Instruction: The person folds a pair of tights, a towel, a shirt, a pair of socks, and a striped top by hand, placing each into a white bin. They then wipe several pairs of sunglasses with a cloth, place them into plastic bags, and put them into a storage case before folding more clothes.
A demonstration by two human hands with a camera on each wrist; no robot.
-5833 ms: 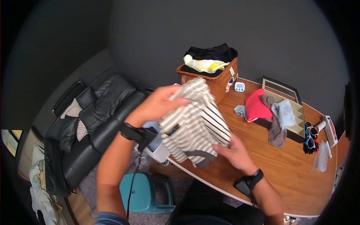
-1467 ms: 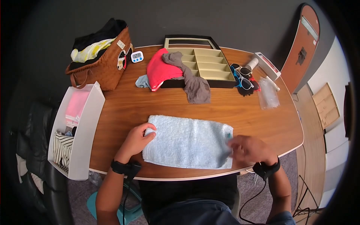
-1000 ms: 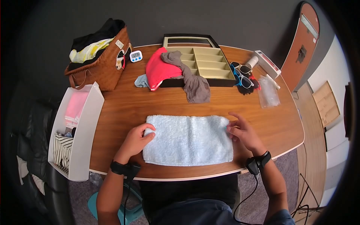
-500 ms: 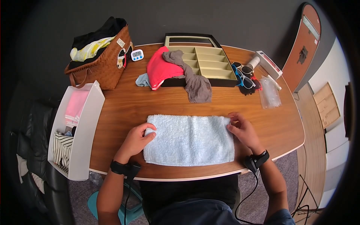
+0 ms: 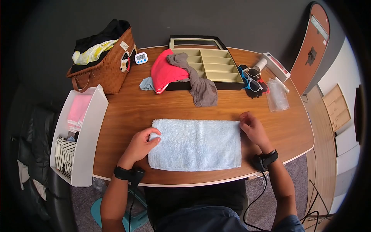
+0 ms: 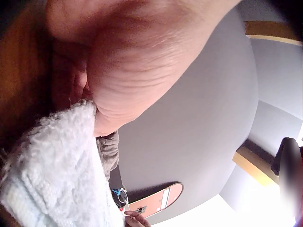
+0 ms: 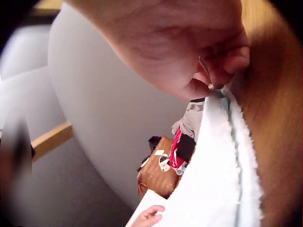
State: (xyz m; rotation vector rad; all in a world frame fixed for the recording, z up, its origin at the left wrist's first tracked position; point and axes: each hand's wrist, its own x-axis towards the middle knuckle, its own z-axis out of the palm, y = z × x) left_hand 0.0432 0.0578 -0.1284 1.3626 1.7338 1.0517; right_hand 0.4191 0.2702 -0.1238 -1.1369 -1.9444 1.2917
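A light blue terry towel (image 5: 195, 145) lies flat in a rectangle at the near side of the table. In the head view, my left hand (image 5: 141, 145) grips its left edge near the upper corner, with the index finger on top. My right hand (image 5: 255, 131) is at the far right corner. Seen from the right wrist, thumb and fingers of that hand (image 7: 189, 56) pinch the corner beside a small teal tag (image 7: 224, 101). Two layers of the towel (image 7: 213, 175) show along the edge there. The left wrist view has the towel's corner (image 6: 71, 137) rising into the left palm.
At left stands a white bin (image 5: 87, 143) holding pink cloth and a striped garment (image 5: 65, 156). Behind it is a brown woven basket (image 5: 116, 65) of clothes. A compartment box (image 5: 220, 65), red cloth (image 5: 166, 71), grey cloth (image 5: 204, 92) and sunglasses (image 5: 253, 83) lie farther back.
Earlier both hands held a striped garment; striped cloth now lies in the bin. The right hand has moved up to the towel's far right corner, and that end has flattened. The left hand stays put.
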